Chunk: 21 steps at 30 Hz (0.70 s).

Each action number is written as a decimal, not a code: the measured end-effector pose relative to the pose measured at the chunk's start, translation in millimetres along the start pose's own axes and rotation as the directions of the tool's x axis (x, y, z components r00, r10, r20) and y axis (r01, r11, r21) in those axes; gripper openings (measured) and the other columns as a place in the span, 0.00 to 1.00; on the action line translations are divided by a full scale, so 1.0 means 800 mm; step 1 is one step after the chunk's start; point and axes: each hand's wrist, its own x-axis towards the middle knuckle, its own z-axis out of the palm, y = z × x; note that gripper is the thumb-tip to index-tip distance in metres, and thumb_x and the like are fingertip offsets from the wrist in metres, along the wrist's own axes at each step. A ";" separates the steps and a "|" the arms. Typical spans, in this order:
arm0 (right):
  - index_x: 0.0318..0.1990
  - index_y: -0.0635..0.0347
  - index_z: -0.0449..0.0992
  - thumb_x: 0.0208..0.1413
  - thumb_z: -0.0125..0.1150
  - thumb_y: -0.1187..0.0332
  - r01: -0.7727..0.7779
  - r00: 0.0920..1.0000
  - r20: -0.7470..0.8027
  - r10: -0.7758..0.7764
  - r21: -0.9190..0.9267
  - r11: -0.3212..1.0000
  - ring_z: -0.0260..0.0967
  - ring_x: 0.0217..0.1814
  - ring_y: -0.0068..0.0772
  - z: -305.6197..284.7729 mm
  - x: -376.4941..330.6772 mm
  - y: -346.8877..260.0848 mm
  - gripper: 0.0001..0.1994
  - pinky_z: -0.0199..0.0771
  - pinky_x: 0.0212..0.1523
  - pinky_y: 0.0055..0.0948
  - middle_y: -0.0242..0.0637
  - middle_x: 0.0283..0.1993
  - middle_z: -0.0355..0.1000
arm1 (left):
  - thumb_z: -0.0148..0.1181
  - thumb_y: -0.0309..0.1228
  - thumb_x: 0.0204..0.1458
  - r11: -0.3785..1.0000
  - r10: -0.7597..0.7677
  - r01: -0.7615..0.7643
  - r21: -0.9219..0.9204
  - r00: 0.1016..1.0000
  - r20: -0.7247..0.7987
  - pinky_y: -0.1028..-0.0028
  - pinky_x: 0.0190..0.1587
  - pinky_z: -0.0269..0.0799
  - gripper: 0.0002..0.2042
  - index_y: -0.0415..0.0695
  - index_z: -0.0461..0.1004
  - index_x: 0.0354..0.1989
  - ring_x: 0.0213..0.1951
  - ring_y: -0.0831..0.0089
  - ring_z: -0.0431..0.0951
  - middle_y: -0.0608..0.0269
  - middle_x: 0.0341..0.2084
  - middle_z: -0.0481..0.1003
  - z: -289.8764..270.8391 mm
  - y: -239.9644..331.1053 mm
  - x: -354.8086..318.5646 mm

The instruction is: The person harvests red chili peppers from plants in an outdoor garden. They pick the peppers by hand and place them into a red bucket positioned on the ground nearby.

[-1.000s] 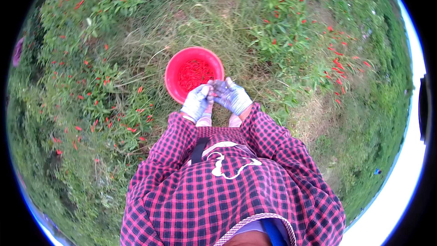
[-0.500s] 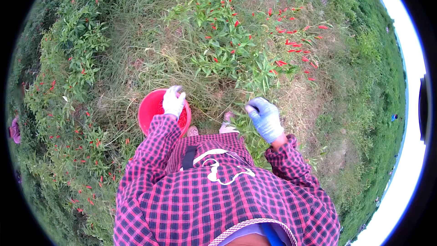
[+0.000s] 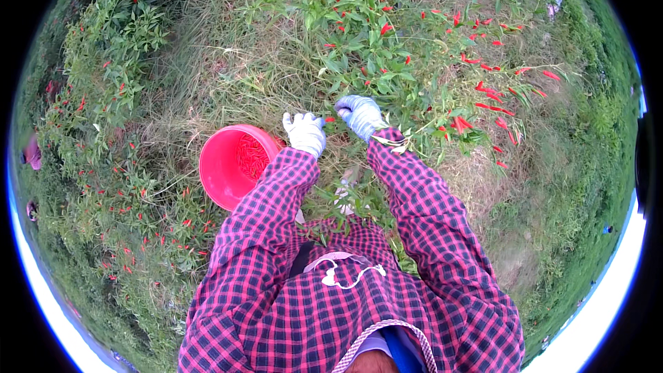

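Note:
My left hand (image 3: 306, 134), in a white glove, is stretched forward beside the bucket, its foreshortened fingers apart. Close to its fingertips is a small red chili pepper (image 3: 329, 119). A little to the right, my right hand (image 3: 362, 118), in a bluish-grey glove, has its fingers curled in at the edge of a chili plant (image 3: 356, 69); anything in them is hidden. Leafy stems cross over my right cuff. Left of my left forearm, a pinkish-red bucket (image 3: 219, 174) is tilted, with many red chili peppers (image 3: 251, 157) inside.
Ahead and right, chili branches with ripe red peppers (image 3: 490, 91) spread over dry grass (image 3: 469, 173). More chili plants (image 3: 131, 193) line the left side. A person in pink (image 3: 32, 153) is at the far left edge. My shoes partly show under leaves.
My left hand has left the bucket and moved right and forward. My right hand has moved forward and left, close to it. The view has shifted, and more of the bucket shows.

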 end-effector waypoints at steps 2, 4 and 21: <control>0.33 0.52 0.72 0.39 0.52 0.68 0.024 0.993 0.117 -0.011 -0.114 0.993 0.66 0.36 0.40 -0.013 -0.005 -0.010 0.10 0.66 0.37 0.34 0.39 0.32 0.69 | 0.55 0.37 0.35 0.998 -0.019 0.014 -0.057 0.995 -0.094 0.58 0.52 0.45 0.11 0.54 0.71 0.31 0.42 0.69 0.63 0.68 0.31 0.68 -0.009 0.016 -0.015; 0.35 0.51 0.71 0.38 0.53 0.67 0.073 0.989 0.144 -0.041 -0.221 0.973 0.66 0.35 0.40 -0.025 -0.016 -0.019 0.12 0.66 0.36 0.34 0.38 0.33 0.68 | 0.56 0.35 0.34 0.992 -0.029 0.006 -0.123 0.982 -0.185 0.60 0.51 0.47 0.11 0.53 0.72 0.30 0.41 0.68 0.64 0.68 0.30 0.67 -0.018 0.029 -0.026; 0.33 0.57 0.66 0.40 0.54 0.66 -0.042 0.999 -0.036 0.031 -0.377 0.925 0.67 0.28 0.40 -0.007 -0.049 -0.005 0.11 0.65 0.27 0.35 0.39 0.29 0.67 | 0.55 0.34 0.33 0.946 -0.020 -0.060 -0.319 0.970 -0.241 0.64 0.49 0.49 0.11 0.51 0.71 0.29 0.39 0.66 0.64 0.66 0.29 0.67 -0.001 0.047 -0.026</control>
